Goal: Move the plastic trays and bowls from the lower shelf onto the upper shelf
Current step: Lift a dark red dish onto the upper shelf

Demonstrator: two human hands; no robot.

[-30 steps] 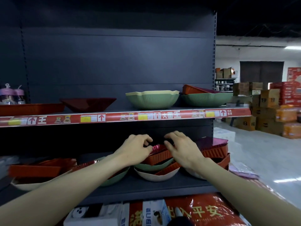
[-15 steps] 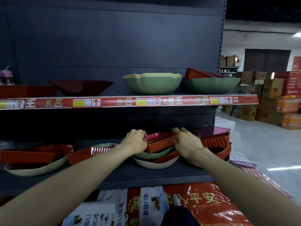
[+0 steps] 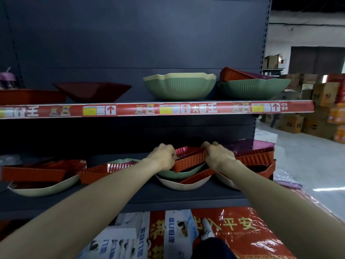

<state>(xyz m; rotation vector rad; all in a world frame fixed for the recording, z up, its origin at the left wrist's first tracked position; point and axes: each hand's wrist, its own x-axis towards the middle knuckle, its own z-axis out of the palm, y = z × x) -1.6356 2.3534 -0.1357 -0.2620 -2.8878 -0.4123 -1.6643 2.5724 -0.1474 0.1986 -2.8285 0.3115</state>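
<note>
On the lower shelf [image 3: 168,195] a ribbed red tray [image 3: 190,160] lies atop a green bowl [image 3: 175,173], which sits in a cream bowl [image 3: 177,185]. My left hand [image 3: 164,154] grips the tray's left end and my right hand [image 3: 218,156] grips its right end. More red trays [image 3: 106,170] and cream bowls [image 3: 43,188] lie to the left, and a stack of red trays [image 3: 257,157] stands to the right. The upper shelf [image 3: 158,109] carries two green bowls [image 3: 179,86], a dark red bowl [image 3: 93,91] and a red tray [image 3: 31,96].
Printed red and white packages [image 3: 186,234] lie below the lower shelf. Stacked cardboard boxes [image 3: 313,109] stand on the floor at the right. A purple-lidded jar [image 3: 8,79] sits at the upper shelf's far left. The shelf's dark back panel rises behind.
Both hands have closed on the ends of the ribbed red tray, after reaching over it a second ago. The view has moved closer to the shelf.
</note>
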